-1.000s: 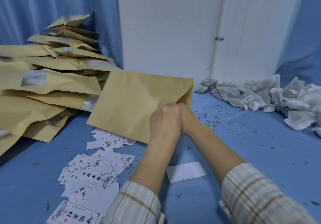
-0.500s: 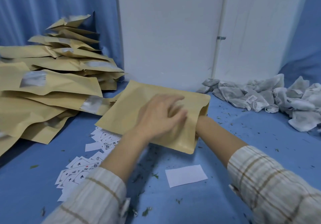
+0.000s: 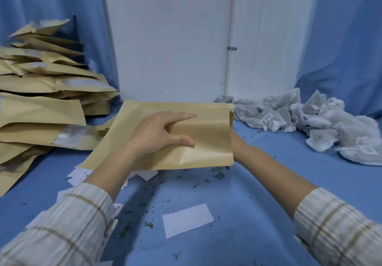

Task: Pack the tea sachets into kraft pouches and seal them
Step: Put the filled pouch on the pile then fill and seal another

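Observation:
A kraft pouch (image 3: 210, 141) is held low over the blue table, its open mouth facing right. My left hand (image 3: 159, 133) lies on top of it and grips a fold of the upper wall between thumb and fingers. My right hand is inside the mouth of the pouch and hidden. Only its wrist (image 3: 237, 143) and forearm show. A heap of white tea sachets (image 3: 310, 119) lies at the back right, apart from both hands.
A tall stack of kraft pouches (image 3: 41, 108) fills the left side. Printed paper labels (image 3: 78, 174) lie under and in front of the held pouch. One blank white slip (image 3: 187, 222) lies near me. Tea crumbs dot the blue cloth (image 3: 258, 183). A white wall stands behind.
The pouch came down from upright to nearly flat over the table. My right hand went into its mouth. My left hand moved on top and took hold of the upper wall.

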The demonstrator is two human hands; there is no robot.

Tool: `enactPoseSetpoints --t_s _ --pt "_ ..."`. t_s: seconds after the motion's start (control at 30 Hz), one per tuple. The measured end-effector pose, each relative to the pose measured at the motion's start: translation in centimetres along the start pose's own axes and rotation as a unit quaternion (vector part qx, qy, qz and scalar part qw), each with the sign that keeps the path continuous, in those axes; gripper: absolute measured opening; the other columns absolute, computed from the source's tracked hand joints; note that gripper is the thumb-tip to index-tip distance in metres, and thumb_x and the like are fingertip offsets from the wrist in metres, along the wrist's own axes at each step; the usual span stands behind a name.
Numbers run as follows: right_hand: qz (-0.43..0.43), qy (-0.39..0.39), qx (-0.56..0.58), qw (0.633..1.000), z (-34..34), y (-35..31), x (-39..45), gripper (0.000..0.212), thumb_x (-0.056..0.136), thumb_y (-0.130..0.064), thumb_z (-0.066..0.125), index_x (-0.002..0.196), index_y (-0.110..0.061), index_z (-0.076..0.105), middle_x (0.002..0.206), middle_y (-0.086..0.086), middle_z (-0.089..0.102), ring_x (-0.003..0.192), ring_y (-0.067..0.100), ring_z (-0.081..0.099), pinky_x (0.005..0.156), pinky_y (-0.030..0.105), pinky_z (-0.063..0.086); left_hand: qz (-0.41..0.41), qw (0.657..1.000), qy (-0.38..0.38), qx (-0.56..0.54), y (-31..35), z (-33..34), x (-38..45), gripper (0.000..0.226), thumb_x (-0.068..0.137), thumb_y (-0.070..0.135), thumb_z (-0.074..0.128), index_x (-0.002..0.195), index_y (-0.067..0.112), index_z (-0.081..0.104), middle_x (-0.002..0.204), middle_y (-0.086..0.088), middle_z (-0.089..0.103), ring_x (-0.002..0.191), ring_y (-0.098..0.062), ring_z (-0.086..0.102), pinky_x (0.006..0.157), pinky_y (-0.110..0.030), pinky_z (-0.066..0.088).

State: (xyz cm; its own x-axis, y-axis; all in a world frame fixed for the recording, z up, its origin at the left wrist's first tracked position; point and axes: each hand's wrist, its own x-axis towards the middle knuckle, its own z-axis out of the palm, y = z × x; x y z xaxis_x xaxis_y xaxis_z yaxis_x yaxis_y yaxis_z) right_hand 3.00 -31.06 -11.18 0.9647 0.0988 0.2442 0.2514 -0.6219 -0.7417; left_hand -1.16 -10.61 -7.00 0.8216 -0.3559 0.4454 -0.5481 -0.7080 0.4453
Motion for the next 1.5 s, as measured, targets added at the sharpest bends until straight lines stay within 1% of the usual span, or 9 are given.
enactPoseSetpoints --t_s 0.13,0.23,0.5,0.73,1.0,1.1,1.2,1.33,1.5 --pt "-0.082 0.028 -0.015 0.996 -4.3 2.2 -1.0 0.037 0.083 0.002 0.051 0.06 -0.026 0.043 0.06 -0.01 0.043 0.056 0.003 0.036 0.051 0.012 0.031 -0.017 0.999 -0.002 -0.035 0.5 2.6 3.1 0.068 0.045 0.075 0.068 0.11 0.068 0.051 0.126 0.036 0.052 0.121 0.011 0.042 0.102 -0.018 0.032" --pt "-0.076 0.057 0.018 0.995 -6.8 4.8 -0.8 0.019 0.085 -0.014 0.06 0.094 -0.026 0.071 0.078 -0.01 0.067 0.071 0.004 0.06 0.066 0.011 0.043 -0.038 0.997 0.001 -0.064 0.5 5.0 6.0 0.072 0.043 0.074 0.07 0.112 0.067 0.052 0.128 0.033 0.052 0.124 0.005 0.044 0.109 -0.027 0.033" --pt "0.038 0.125 0.03 0.991 -8.8 12.5 4.6 0.018 0.09 -0.024 0.056 0.099 -0.026 0.071 0.097 -0.011 0.07 0.088 0.001 0.06 0.068 0.0 0.037 -0.05 0.999 -0.005 -0.017 -1.1 10.6 13.6 0.079 0.04 0.071 0.068 0.117 0.056 0.056 0.138 0.013 0.051 0.133 -0.012 0.039 0.107 -0.027 0.026" --pt "0.111 0.132 -0.16 0.972 -8.1 19.6 10.6 0.031 0.091 -0.022 0.053 0.119 -0.014 0.062 0.141 0.009 0.034 0.129 0.023 0.036 0.102 0.029 0.033 -0.065 0.997 -0.031 0.023 -3.5 13.4 16.3 0.082 0.04 0.071 0.065 0.12 0.052 0.056 0.132 0.009 0.057 0.128 -0.018 0.044 0.105 -0.031 0.029" --pt "0.142 0.167 -0.232 0.948 -6.9 20.4 14.3 0.049 0.087 -0.038 0.057 0.131 -0.022 0.043 0.122 0.008 0.051 0.112 0.028 0.05 0.086 0.037 0.043 -0.055 0.998 -0.007 0.004 -4.7 13.5 17.9 0.082 0.037 0.071 0.066 0.117 0.058 0.055 0.139 0.015 0.05 0.132 -0.01 0.04 0.1 -0.024 0.026" --pt "0.125 0.179 -0.287 0.933 -7.4 20.0 14.4 0.033 0.094 -0.035 0.047 0.112 -0.012 0.062 0.113 0.015 0.054 0.106 0.032 0.051 0.083 0.037 0.042 -0.059 0.998 -0.017 0.0 -5.0 13.6 17.8 0.082 0.039 0.068 0.069 0.118 0.056 0.055 0.141 0.017 0.047 0.135 -0.008 0.035 0.104 -0.024 0.025" --pt "0.043 0.253 -0.168 0.952 -8.9 19.5 14.1 0.04 0.094 -0.032 0.048 0.059 -0.012 0.05 0.067 0.008 0.051 0.075 0.028 0.053 0.066 0.035 0.037 -0.062 0.998 -0.019 0.015 -5.2 13.5 17.5 0.082 0.041 0.067 0.068 0.12 0.054 0.054 0.141 0.014 0.048 0.135 -0.011 0.037 0.107 -0.028 0.025" --pt "0.078 0.184 0.294 0.935 -10.8 19.0 13.3 0.028 0.092 -0.024 0.054 0.074 -0.004 0.06 0.066 0.006 0.054 0.061 0.015 0.051 0.053 0.021 0.042 -0.069 0.998 0.003 0.001 -5.3 13.0 17.4 0.082 0.042 0.067 0.068 0.121 0.052 0.055 0.141 0.012 0.048 0.133 -0.013 0.04 0.107 -0.031 0.027" --pt "0.084 0.069 0.459 0.882 -10.7 18.8 12.7 0.016 0.087 0.001 0.048 0.083 -0.005 0.062 0.059 0.008 0.061 0.049 0.014 0.05 0.046 0.019 0.045 -0.07 0.997 0.006 0.013 -5.2 13.3 17.4 0.083 0.043 0.066 0.068 0.123 0.049 0.055 0.137 0.012 0.053 0.13 -0.014 0.042 0.1 -0.025 0.027"
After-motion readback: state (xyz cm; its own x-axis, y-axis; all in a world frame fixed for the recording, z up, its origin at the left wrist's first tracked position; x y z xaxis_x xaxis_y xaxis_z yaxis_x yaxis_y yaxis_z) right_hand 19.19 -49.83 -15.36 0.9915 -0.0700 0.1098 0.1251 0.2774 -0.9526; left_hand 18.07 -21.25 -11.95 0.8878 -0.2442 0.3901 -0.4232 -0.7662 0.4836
